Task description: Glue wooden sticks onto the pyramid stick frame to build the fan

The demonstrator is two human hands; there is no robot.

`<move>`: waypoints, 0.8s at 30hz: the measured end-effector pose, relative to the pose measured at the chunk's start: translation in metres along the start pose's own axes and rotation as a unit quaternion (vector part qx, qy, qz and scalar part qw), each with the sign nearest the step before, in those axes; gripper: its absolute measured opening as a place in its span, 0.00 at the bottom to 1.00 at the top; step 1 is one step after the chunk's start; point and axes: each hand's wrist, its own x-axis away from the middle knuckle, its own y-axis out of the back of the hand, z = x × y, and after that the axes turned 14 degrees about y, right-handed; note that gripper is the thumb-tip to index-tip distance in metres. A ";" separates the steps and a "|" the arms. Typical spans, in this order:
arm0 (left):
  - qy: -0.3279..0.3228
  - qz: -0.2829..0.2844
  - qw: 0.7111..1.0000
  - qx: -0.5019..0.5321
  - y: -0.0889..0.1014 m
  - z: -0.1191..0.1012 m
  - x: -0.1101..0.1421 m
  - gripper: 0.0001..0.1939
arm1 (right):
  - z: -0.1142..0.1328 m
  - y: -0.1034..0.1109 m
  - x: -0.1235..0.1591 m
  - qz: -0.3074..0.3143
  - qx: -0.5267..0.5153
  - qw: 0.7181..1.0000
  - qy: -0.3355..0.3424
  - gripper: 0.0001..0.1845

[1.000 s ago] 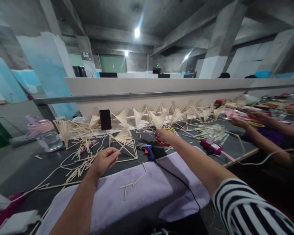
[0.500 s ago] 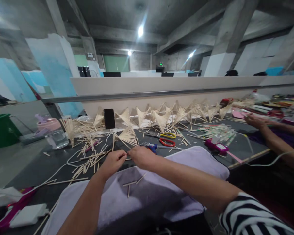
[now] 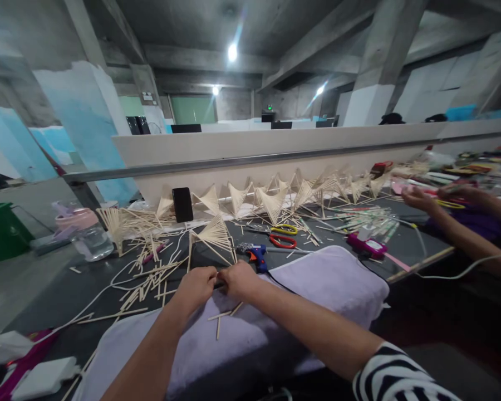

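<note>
My left hand and my right hand meet over the near edge of the work area, fingertips pinched close together. Whatever lies between the fingers is too small and covered to make out. Just beyond them stands a twisted fan-shaped model of thin wooden sticks. A blue glue gun lies right beside my right hand, with its cable trailing over the lilac towel. Under my forearms, a few short wooden sticks rest on the towel.
Red and yellow-handled scissors lie behind the glue gun. Loose sticks and a white cable spread leftward, near a water bottle. A phone leans at the back beside several stick models. A co-worker's hands are at right.
Both my hands have drawn slightly back toward me, uncovering more of the glue gun. The view has shifted a little. At the right, the co-worker's hands have moved and yellow handles show beside them.
</note>
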 end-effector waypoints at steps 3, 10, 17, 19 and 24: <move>0.017 -0.032 0.999 0.004 -0.001 -0.003 0.000 0.09 | 0.009 -0.003 0.000 -0.015 -0.003 1.000 -0.014 0.14; 0.040 -0.176 0.964 0.194 0.035 0.017 -0.007 0.10 | 0.012 0.002 0.002 -0.026 -0.033 0.997 0.065 0.12; 0.057 -0.101 0.756 0.644 0.054 0.010 -0.001 0.09 | 0.020 0.013 0.000 -0.185 -0.237 0.949 0.098 0.22; 0.062 -0.081 0.738 0.667 0.052 0.007 -0.001 0.10 | 0.022 0.009 0.000 -0.155 -0.321 0.932 0.066 0.19; 0.066 -0.094 0.761 0.639 0.043 0.011 -0.006 0.09 | 0.006 -0.001 0.006 -0.125 -0.393 0.910 -0.030 0.13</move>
